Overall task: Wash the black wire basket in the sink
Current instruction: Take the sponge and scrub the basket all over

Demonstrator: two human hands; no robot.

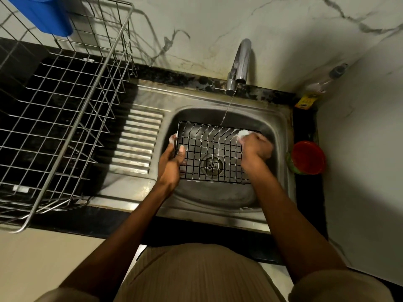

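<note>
The black wire basket sits inside the steel sink, streaked with white suds, over the drain. My left hand grips the basket's left edge, thumb on the wire floor. At the basket's right far corner my right hand is closed on a foamy white scrubber pressed against the rim. A thin stream of water falls from the tap onto the basket's far side.
A large steel wire dish rack stands on the black counter at left, with a blue plastic container at its far end. A red tub and a bottle sit at the sink's right, against the wall.
</note>
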